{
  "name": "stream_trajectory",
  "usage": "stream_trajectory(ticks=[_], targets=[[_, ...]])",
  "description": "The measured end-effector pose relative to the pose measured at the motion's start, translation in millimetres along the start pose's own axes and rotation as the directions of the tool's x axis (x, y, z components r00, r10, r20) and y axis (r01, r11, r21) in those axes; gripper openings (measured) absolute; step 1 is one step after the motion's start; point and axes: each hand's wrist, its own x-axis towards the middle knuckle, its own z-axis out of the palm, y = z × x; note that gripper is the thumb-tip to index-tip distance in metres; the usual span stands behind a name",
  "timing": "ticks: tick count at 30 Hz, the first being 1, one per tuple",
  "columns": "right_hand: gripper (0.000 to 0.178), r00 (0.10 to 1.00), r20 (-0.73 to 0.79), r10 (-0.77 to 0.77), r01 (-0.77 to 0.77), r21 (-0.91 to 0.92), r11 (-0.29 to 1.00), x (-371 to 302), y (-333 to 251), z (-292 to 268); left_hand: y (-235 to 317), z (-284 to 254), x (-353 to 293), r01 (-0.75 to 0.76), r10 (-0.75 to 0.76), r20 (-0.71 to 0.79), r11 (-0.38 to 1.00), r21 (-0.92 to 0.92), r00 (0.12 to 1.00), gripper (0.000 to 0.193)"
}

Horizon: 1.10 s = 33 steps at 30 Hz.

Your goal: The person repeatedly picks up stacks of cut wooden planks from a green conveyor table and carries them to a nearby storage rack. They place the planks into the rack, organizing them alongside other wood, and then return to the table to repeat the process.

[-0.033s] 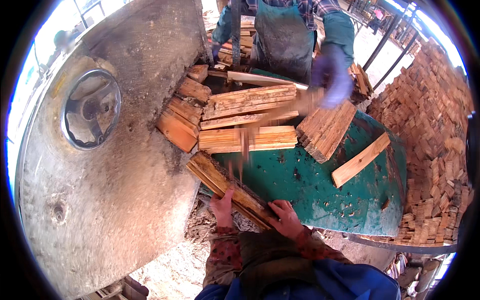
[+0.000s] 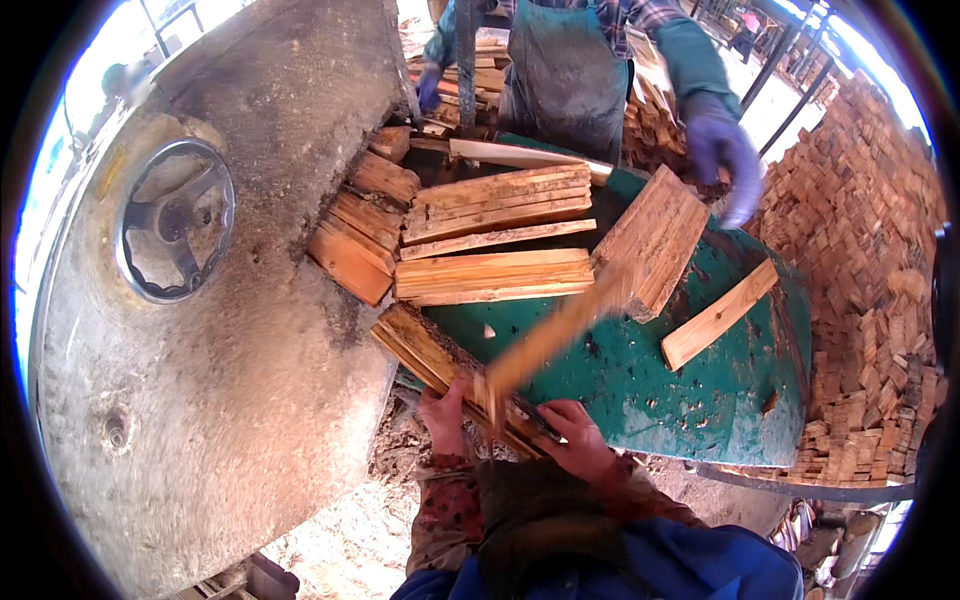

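Observation:
A bundle of rough, bark-edged wooden slats [image 2: 428, 345] lies slantwise in front of me, at the near edge of a green metal table [image 2: 600, 400]. My left hand [image 2: 447, 415] is closed round its near-left side, fingers curled over the top. Toward the bundle's near end, my right hand [image 2: 577, 437] grips it too. A loose slat [image 2: 550, 340], smeared by motion, is in the air above the table, its lower end over the bundle. A smaller blurred sliver hides part of the bundle between my hands.
Stacked slats [image 2: 495, 275] and a thick block of slats [image 2: 655, 240] lie beyond. A single slat [image 2: 720, 315] rests to the right. At left stands a large stained panel with a handwheel [image 2: 178, 220]. Across the table, a co-worker's purple-gloved hand [image 2: 725, 165] is blurred. A huge wood pile [image 2: 860, 270] rises right.
The airborne slat has come from near the co-worker's glove toward me and down. The co-worker's gloved hand has moved right, apart from it. My hands keep their hold on the bundle.

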Motion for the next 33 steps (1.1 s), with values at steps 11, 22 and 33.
stream_trajectory(ticks=[11, 22, 33], targets=[[0.039, 0.948, -0.034, 0.318, -0.306, 0.190, 0.933, -32.4, 0.7, -10.6, 39.1, 18.6, -47.6, -0.130, 0.125, 0.077, 0.990, 0.063, 0.989, 0.045], [0.040, 0.652, 0.246, 0.717, -0.637, 0.691, 0.342, -39.0, 29.7, -5.4, 31.0, -6.1, -80.9, -0.058, 0.058, 0.003, 0.983, 0.176, 0.998, 0.042], [0.034, 0.683, 0.067, 0.727, -0.411, 0.858, 0.307, -22.6, 20.3, 7.9, 14.1, -3.0, -87.9, 0.050, -0.060, 0.103, 0.994, 0.100, 0.993, 0.050]])
